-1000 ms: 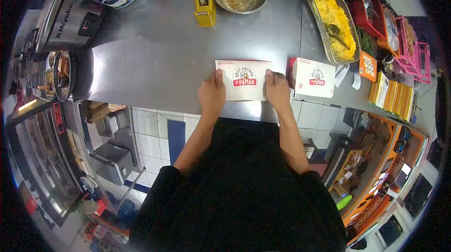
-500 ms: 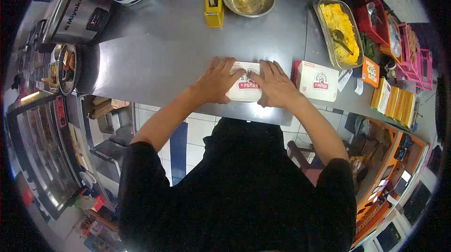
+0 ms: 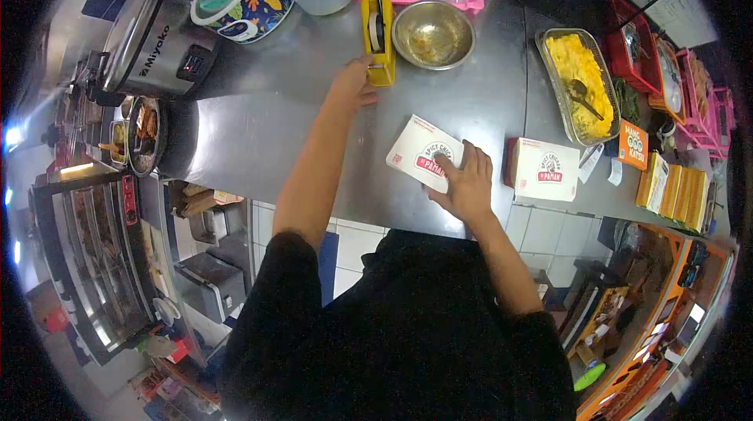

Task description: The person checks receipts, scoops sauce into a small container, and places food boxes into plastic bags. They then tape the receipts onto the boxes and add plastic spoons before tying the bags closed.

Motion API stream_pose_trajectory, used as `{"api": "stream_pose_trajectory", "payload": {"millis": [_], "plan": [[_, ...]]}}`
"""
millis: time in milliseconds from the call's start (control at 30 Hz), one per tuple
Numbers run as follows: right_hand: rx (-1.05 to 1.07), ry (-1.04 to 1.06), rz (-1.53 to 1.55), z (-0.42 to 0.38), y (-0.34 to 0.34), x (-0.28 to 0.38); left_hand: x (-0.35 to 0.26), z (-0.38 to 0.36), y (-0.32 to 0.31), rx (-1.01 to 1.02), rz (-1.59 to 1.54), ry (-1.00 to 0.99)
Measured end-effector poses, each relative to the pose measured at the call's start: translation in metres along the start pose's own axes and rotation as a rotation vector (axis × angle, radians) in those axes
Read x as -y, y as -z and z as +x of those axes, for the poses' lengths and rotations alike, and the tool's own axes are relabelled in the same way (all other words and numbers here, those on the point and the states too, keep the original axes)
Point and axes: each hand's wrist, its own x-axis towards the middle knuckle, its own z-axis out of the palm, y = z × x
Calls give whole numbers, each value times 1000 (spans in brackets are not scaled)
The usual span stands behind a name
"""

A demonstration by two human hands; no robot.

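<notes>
Food (image 3: 575, 64) is being held in a tray (image 3: 558, 99). Beneath the right hand (image 3: 469, 187), fingers spread, a box (image 3: 411, 148) is being touched; beside the left hand (image 3: 357, 82), grip unclear, a dispenser (image 3: 383, 68).

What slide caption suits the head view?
Left hand at the yellow tape dispenser, right hand on a printed box.

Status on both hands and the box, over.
Left hand at yellow tape dispenser. Right hand on left white box, angled on counter. Metal bowl beside dispenser; second box apart, rightward.
</notes>
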Motion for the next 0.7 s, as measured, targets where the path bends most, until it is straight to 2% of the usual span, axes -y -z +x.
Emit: {"api": "stream_pose_trajectory", "payload": {"millis": [67,200,267,300,367,400,467,500,567,633,700], "plan": [[-38,-34,24,1,-1,1,-12,14,-4,201,-71,282],[-55,-61,38,-3,-5,0,-8,22,7,343,-159,283],[-39,-57,70,0,-1,-2,27,28,15,323,-502,-25],[-42,-69,70,1,0,-2,44,26,11,332,-495,-20],[-25,-94,64,2,-1,1,68,10,4,153,-395,-281],[-14,-95,70,2,-3,1,73,10,5,146,-392,-272],[-41,-90,59,0,-6,0,53,-11,3,-242,588,-706],[-29,-94,61,0,-7,1,46,-21,6,-238,590,-694],[-58,-89,54,0,-6,1,41,-39,12,-225,766,-527],[-16,-117,56,0,-6,0,66,-62,16,-96,629,-627],[-83,-79,52,-2,-10,-2,85,-125,1,126,193,-408]]}}
